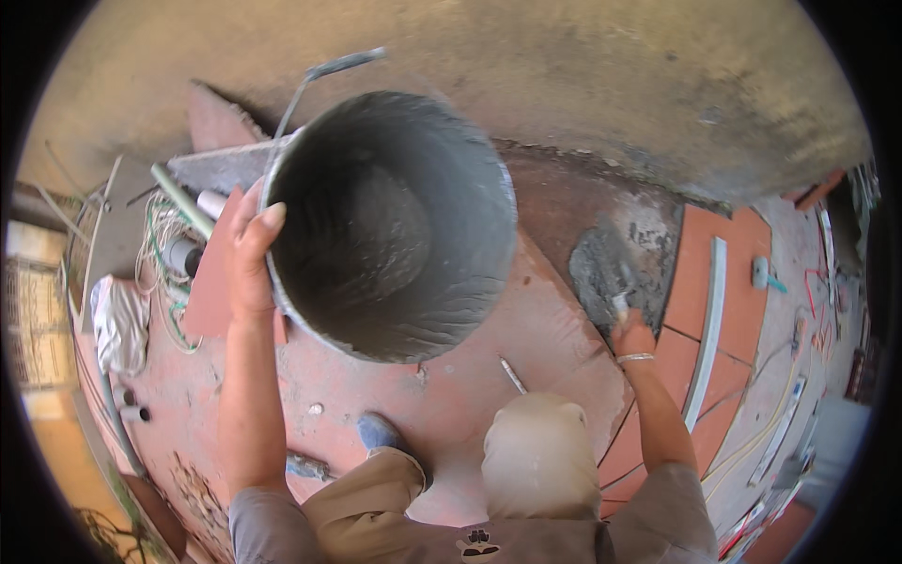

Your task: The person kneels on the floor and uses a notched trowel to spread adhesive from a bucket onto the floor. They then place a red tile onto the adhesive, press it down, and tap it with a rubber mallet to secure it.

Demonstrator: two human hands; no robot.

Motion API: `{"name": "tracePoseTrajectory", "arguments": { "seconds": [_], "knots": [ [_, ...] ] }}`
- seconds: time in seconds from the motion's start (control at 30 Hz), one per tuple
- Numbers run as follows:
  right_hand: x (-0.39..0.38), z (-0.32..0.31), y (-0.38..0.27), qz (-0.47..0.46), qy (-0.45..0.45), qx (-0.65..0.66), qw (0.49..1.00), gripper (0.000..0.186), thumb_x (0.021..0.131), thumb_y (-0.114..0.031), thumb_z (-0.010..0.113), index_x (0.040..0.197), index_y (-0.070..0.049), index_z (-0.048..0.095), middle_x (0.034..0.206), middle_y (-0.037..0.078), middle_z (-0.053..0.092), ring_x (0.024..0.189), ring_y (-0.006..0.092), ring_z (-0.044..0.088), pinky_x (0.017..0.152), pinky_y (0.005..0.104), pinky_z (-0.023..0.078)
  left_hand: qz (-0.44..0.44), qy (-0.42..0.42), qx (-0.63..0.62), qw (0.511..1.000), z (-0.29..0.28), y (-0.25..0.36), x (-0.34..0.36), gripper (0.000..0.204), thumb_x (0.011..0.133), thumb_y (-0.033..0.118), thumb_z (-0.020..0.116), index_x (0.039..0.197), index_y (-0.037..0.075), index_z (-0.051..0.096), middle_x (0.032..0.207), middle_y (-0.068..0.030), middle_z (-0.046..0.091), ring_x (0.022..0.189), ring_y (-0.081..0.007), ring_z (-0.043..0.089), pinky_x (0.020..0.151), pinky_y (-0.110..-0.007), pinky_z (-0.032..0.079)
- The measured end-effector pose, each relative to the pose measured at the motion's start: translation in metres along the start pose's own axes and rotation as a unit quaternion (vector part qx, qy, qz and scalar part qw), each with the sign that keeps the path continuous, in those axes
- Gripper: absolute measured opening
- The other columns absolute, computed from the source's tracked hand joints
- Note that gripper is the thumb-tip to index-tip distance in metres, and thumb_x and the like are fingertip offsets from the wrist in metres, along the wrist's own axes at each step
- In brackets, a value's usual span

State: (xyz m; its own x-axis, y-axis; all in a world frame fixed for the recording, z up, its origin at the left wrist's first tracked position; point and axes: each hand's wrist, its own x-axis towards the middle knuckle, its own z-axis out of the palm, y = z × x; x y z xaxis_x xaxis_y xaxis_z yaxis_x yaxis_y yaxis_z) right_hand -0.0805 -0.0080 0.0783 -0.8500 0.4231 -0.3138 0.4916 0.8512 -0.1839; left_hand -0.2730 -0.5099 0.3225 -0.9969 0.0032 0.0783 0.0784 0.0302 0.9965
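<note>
My left hand (251,254) is closed on the rim of a large bucket (470,254), lifted and tipped so its mouth faces me. Grey wet mortar coats its inner wall, and its wire handle (346,63) with a thick grip sticks out past the far rim. Over to the right, my right hand (633,336) is closed around the pale handle of a trowel (620,304). The trowel's blade is blurred and lies against a patch of grey mortar (590,270) on the ground beside the laid tiles.
Reddish tiles (700,268) lie at right, with a long metal straightedge (711,329) and a mallet (761,274) on them. A stained wall (564,75) runs behind. Pipes, cord and a white sack (122,324) lie at left. A pencil-like stick (513,374) lies near my knee.
</note>
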Motion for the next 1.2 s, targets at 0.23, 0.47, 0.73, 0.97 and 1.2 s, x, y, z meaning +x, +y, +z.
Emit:
{"name": "tracePoseTrajectory", "arguments": {
  "seconds": [0.23,0.47,0.73,0.97,1.2],
  "knots": [
    [-0.028,-0.148,-0.139,-0.33,0.048,0.061,0.941,0.035,0.089,-0.028,0.073,0.11,-0.004,0.059,0.085,0.019,0.068,0.078,0.0417,0.068,0.067,0.0488,0.054,0.016,0.012,0.102,0.995,0.016,-0.001,-0.013,0.07,0.076,0.032,0.077,0.135,-0.002,0.062,0.131,-0.013,0.055,0.123,-0.0231,0.052,0.109,-0.036,0.038],
    [0.014,-0.105,-0.323,-0.422,0.054,-0.207,0.881,0.023,0.092,-0.018,0.057,0.11,-0.007,0.068,0.099,0.015,0.072,0.098,0.0292,0.072,0.081,0.0468,0.056,0.063,-0.014,0.205,0.977,0.044,0.004,-0.026,0.081,0.069,0.034,0.083,0.132,-0.011,0.059,0.127,-0.017,0.056,0.12,-0.0255,0.053,0.107,-0.036,0.04],
    [0.018,-0.061,-0.346,-0.466,-0.132,-0.236,0.843,0.026,0.094,-0.014,0.056,0.111,-0.011,0.076,0.114,0.01,0.075,0.109,0.028,0.071,0.089,0.0436,0.056,0.085,-0.019,0.2,0.976,0.037,-0.003,-0.038,0.079,0.067,0.034,0.084,0.13,-0.009,0.062,0.125,-0.0181,0.058,0.12,-0.027,0.054,0.106,-0.037,0.042],
    [0.012,-0.043,-0.356,-0.439,-0.189,-0.192,0.857,0.027,0.095,-0.014,0.054,0.107,-0.009,0.077,0.112,0.015,0.075,0.108,0.0319,0.071,0.091,0.0426,0.056,0.078,-0.02,0.196,0.977,0.03,-0.002,-0.044,0.077,0.066,0.032,0.084,0.129,-0.008,0.063,0.127,-0.0179,0.057,0.122,-0.0264,0.053,0.106,-0.038,0.042],
    [0.002,-0.047,-0.358,-0.389,-0.221,-0.131,0.884,0.026,0.088,-0.021,0.062,0.105,-0.008,0.076,0.107,0.02,0.074,0.104,0.0355,0.071,0.09,0.0463,0.056,0.077,-0.024,0.189,0.979,0.032,-0.001,-0.044,0.078,0.067,0.032,0.085,0.13,-0.007,0.062,0.127,-0.0174,0.056,0.121,-0.0265,0.053,0.106,-0.038,0.042]
  ]
}}
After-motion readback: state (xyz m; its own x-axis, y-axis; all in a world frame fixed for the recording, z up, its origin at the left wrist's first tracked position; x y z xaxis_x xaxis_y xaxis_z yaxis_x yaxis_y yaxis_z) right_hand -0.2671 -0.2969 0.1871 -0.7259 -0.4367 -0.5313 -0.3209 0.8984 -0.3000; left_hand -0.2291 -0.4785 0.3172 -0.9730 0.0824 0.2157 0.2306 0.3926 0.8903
